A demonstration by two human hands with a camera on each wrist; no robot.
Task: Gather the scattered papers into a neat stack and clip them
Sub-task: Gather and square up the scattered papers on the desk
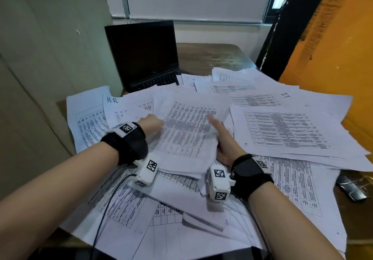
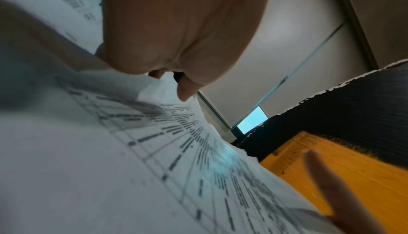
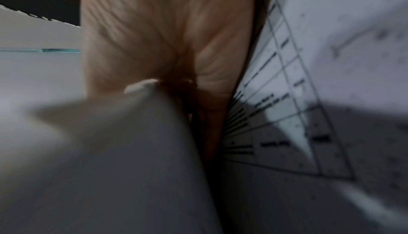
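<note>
A sheaf point(image 1: 187, 136) of printed sheets sits between the two hands above the loose papers point(image 1: 286, 130) strewn over the worktop point(image 1: 212, 54). The left hand point(image 1: 152, 123) grasps its left edge, fingers curled under and thumb on top. The right hand point(image 1: 226, 144) holds the right edge, forefinger stretched along it; its other fingers lie beneath the sheets, their grip unclear. A laptop point(image 1: 143, 55) stands beyond the fingers.
</note>
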